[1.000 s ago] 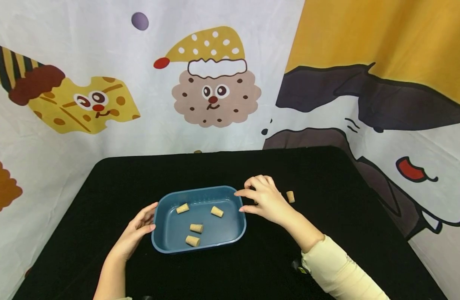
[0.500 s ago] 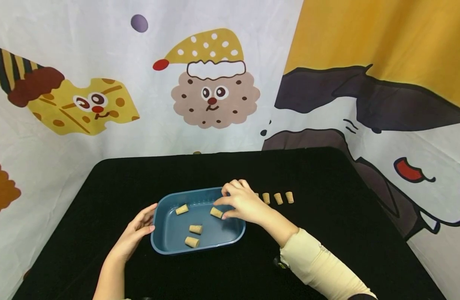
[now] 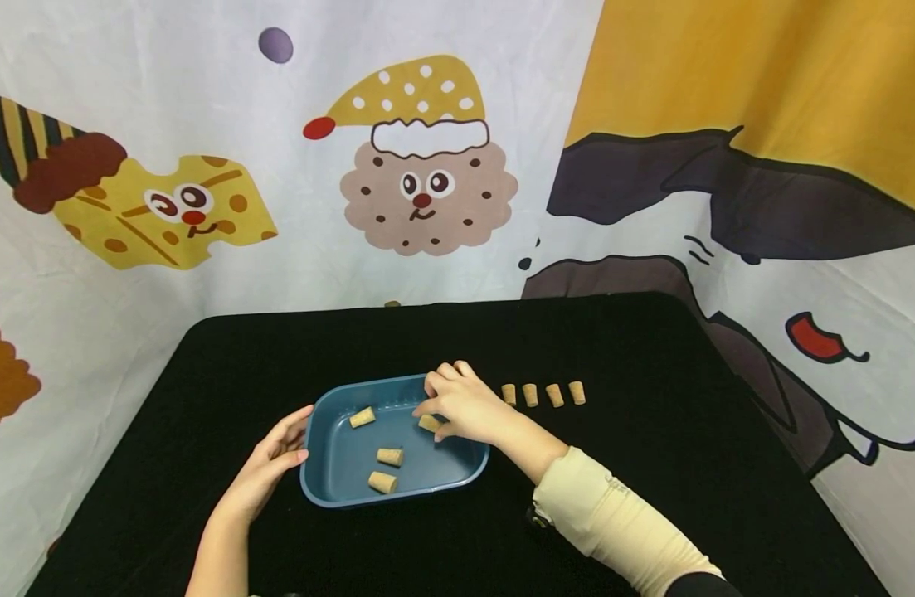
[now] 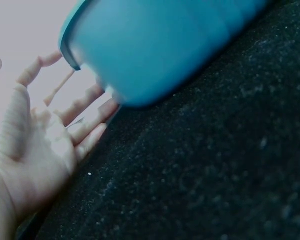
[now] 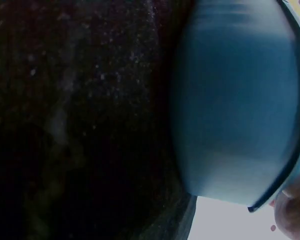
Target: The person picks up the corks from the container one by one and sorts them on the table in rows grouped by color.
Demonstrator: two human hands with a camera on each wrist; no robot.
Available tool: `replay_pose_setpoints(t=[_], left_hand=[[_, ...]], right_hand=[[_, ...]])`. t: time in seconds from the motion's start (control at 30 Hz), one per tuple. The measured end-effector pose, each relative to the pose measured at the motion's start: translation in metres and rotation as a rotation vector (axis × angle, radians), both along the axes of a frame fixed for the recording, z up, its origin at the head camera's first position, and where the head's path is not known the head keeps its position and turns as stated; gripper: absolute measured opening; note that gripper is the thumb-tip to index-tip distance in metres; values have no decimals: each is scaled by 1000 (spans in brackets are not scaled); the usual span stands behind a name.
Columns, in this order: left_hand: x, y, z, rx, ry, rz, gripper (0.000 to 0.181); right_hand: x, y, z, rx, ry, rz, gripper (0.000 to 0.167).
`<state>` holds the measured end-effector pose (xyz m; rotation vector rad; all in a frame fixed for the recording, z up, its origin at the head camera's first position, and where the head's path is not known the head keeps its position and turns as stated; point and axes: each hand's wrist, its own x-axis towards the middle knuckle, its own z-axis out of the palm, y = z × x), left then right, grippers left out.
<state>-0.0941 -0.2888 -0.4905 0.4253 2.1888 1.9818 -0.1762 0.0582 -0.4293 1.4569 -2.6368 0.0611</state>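
Observation:
My left hand (image 3: pixel 259 473) rests its fingertips and thumb against the left end of a blue tray (image 3: pixel 313 485); the left wrist view shows the fingers (image 4: pixel 80 106) loosely extended at the tray wall (image 4: pixel 155 55). Over the tray's right part is my right hand (image 3: pixel 468 406), thumb and index finger apart on either side of a cork (image 3: pixel 429 423) that lies on the tray floor. Firm contact with it cannot be made out. Three more corks (image 3: pixel 362 417), (image 3: pixel 390 457), (image 3: pixel 382 482) lie inside the tray.
Right of the tray, several corks (image 3: pixel 531 395) stand in a row on the black cloth (image 3: pixel 651 473). A printed curtain (image 3: pixel 233 108) hangs behind the table. In the right wrist view the tray's outer wall (image 5: pixel 235 100) fills the right side.
My right hand has moved left from the tray's right rim to the cork inside, uncovering the row of corks on the cloth. My left hand and the tray have stayed put.

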Motion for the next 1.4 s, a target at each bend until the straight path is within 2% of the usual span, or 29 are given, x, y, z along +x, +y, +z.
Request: replay_pose_setpoints(t=[0.33, 0.57, 0.77, 1.13, 1.4], left_hand=[[0, -2, -2, 22, 10, -27, 57], [-1, -2, -1, 11, -19, -5, 57], [0, -2, -1, 10, -14, 1, 56], [-1, -2, -1, 19, -1, -9, 56], [-1, -2, -1, 35, -1, -29, 56]], right_hand=[[1, -7, -8, 54, 30, -3, 46], [0, -9, -9, 64, 39, -27, 43], [1, -9, -9, 68, 45, -31, 40], [2, -8, -9, 2, 19, -38, 39], [7, -4, 0, -84, 27, -40, 42]])
